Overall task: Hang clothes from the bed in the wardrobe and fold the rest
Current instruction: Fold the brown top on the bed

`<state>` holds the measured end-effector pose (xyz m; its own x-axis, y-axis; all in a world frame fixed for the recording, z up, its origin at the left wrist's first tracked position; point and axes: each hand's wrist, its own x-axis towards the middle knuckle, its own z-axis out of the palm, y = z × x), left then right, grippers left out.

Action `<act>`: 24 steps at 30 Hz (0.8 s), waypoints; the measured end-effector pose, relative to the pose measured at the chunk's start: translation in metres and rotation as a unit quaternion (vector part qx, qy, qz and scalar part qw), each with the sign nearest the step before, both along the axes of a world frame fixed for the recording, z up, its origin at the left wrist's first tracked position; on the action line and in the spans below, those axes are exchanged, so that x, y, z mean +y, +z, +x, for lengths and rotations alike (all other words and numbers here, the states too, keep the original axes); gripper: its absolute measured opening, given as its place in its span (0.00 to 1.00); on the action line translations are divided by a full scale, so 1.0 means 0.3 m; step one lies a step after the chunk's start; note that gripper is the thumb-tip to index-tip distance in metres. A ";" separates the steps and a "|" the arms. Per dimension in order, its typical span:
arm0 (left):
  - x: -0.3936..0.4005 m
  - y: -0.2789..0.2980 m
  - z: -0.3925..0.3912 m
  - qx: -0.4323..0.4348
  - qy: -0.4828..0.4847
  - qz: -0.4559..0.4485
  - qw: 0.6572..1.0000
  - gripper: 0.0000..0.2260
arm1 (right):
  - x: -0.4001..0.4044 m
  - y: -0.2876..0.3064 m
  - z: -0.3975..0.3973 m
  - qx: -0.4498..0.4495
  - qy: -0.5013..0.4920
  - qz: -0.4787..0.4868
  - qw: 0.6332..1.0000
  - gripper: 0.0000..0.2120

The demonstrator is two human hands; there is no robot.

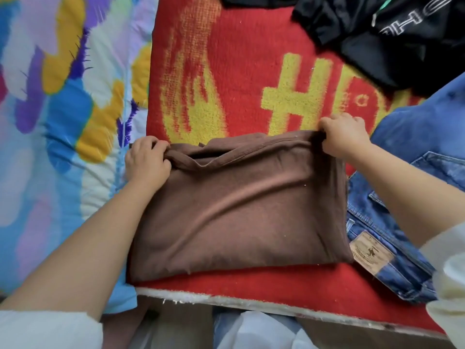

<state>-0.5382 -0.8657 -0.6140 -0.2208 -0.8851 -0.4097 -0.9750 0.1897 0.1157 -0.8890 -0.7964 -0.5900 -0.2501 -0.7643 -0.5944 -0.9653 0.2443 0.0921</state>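
folded cotton shirt [236, 205]: plain brown
fuzzy blanket [251, 71]: red, yellow lettering and flames
denim jeans [392, 248]: blue
quilt [63, 96]: multicolour patches

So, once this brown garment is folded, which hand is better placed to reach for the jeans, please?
The right hand, probably. It grips the brown garment at its far right corner, and the jeans lie right beside that edge. The left hand would have to cross over.

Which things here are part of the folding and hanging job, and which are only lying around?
Part of the job:
- brown garment, gripped at its far corners by left hand and right hand
- jeans
- black garment

Only lying around:
- red blanket
- colourful quilt
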 end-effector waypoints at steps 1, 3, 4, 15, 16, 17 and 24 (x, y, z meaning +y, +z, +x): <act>-0.020 -0.005 0.008 -0.017 -0.018 0.003 1.000 0.13 | -0.002 0.004 -0.007 -0.005 0.005 -0.001 1.000 0.15; -0.062 -0.003 0.023 -0.059 -0.064 0.008 0.996 0.10 | -0.006 0.013 -0.025 -0.023 -0.005 -0.027 0.999 0.11; -0.079 -0.003 0.032 -0.079 -0.088 0.007 0.993 0.10 | -0.009 0.019 -0.035 -0.030 -0.026 -0.050 0.998 0.10; -0.070 -0.013 0.032 -0.081 -0.052 -0.044 0.994 0.11 | 0.010 -0.065 -0.005 0.063 -0.133 -0.094 0.985 0.16; -0.046 -0.010 0.016 -0.076 -0.028 -0.037 0.996 0.14 | 0.028 -0.066 0.005 0.048 -0.147 -0.123 0.980 0.17; -0.018 -0.005 0.002 -0.059 -0.013 -0.041 0.997 0.18 | 0.051 -0.061 0.017 0.027 -0.166 -0.149 0.974 0.19; 0.322 -0.013 -0.156 0.128 -0.097 -0.149 0.976 0.21 | 0.417 0.010 0.199 -0.076 -0.371 -0.223 0.898 0.22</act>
<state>-0.5851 -0.7691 -0.6177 -0.4571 -0.8880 -0.0505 -0.8640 0.4299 0.2620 -0.8294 -0.6714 -0.5872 -0.7309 -0.5913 -0.3407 -0.5142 0.8054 -0.2949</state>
